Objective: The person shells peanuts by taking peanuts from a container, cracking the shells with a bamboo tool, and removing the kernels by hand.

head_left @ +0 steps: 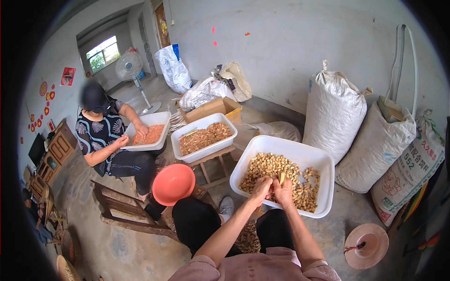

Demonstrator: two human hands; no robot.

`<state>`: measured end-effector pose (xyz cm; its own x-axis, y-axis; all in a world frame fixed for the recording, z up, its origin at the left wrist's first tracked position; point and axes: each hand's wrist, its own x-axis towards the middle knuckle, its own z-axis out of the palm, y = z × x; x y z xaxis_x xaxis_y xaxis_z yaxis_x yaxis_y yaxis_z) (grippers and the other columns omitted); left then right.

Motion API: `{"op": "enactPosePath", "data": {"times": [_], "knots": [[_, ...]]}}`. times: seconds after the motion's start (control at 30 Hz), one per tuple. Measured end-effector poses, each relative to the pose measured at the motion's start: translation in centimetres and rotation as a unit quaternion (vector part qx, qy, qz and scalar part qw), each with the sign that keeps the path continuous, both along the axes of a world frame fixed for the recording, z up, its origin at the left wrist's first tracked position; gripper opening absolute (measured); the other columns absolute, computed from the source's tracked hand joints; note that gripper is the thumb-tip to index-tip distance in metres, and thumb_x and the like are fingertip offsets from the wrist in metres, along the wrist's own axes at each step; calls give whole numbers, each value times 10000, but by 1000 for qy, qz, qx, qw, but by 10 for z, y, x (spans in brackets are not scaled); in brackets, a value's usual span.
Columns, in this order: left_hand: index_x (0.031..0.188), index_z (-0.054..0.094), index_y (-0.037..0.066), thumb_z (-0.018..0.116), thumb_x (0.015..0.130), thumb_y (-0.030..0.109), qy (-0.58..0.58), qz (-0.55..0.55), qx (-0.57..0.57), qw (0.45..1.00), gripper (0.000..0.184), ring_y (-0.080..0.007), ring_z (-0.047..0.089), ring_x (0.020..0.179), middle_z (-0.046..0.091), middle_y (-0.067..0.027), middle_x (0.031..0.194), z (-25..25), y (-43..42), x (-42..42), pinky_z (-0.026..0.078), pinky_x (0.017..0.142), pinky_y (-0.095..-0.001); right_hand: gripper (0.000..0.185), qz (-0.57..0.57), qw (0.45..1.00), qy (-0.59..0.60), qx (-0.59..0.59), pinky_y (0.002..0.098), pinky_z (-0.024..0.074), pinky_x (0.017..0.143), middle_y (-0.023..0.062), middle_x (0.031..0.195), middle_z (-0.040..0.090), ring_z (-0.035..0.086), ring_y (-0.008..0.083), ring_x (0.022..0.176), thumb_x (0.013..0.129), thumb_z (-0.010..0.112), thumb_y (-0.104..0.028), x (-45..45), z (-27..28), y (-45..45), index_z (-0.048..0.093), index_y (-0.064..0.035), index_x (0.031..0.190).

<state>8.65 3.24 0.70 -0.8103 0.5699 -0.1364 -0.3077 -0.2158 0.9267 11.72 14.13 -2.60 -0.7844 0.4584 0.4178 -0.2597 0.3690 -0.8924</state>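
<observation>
A: Hands, left to right?
B: Left hand [263,189]: fingers curled narrow, contents hidden, cannot tell. Right hand [283,191]: beside it, pinching a small tan piece [281,178]; pod or tool, cannot tell.
A: Handling notes?
B: Judged best: light fingertip pressure, both hands braced together, kept low inside the near rim so that fragments fall within.
A: Containers, left to right?
B: Item one: white tray [165,122], at a seated co-worker [105,124], both of whose hands are at it; reddish kernels [151,134] within. Item two: coral basin [173,184], round, right of the co-worker's legs. Item three: second white tray [186,158], brown shell-like bits [206,139] within. Item four: large white tub [326,187], unshelled peanuts [267,165] heaped left and centre, looser toward the right; the hands are over its near side. Item five: tall white sack [335,112], tied at top, contents hidden.
</observation>
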Motion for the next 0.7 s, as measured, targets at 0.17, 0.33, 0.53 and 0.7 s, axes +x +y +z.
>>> {"op": "enactPosePath", "data": {"times": [0.17, 0.33, 0.53, 0.7], "knots": [[687, 470, 105, 488, 876, 218, -4, 17, -9, 1000, 221, -62, 363, 422, 430, 24, 574, -1, 3, -1, 279, 343, -220, 107, -17, 999, 14, 44, 282, 451, 468, 58, 591, 568, 556, 131, 507, 867, 504, -24, 1, 3, 0, 579, 28, 810], [694, 470, 114, 455, 881, 176, -2, 16, -31, 999, 197, -66, 345, 434, 417, 23, 583, 0, 5, -2, 273, 357, -223, 134, -14, 998, -14, 53, 286, 442, 463, 61, 575, 560, 550, 129, 512, 848, 497, -18, -2, 4, 2, 575, 37, 755], [688, 458, 115, 441, 857, 161, 0, 8, -59, 998, 176, -78, 337, 441, 399, 20, 586, 11, 4, 1, 289, 374, -238, 91, -12, 999, -37, 23, 373, 464, 506, 147, 587, 574, 588, 272, 538, 798, 520, -53, -4, 1, 4, 569, 8, 751], [718, 468, 85, 438, 892, 199, 27, -13, -34, 999, 210, -77, 362, 440, 415, 14, 584, -1, 3, -4, 298, 352, -230, 96, -11, 999, -37, 33, 385, 468, 501, 162, 574, 582, 599, 275, 511, 809, 524, -53, 1, 10, 2, 566, 18, 760]]}}
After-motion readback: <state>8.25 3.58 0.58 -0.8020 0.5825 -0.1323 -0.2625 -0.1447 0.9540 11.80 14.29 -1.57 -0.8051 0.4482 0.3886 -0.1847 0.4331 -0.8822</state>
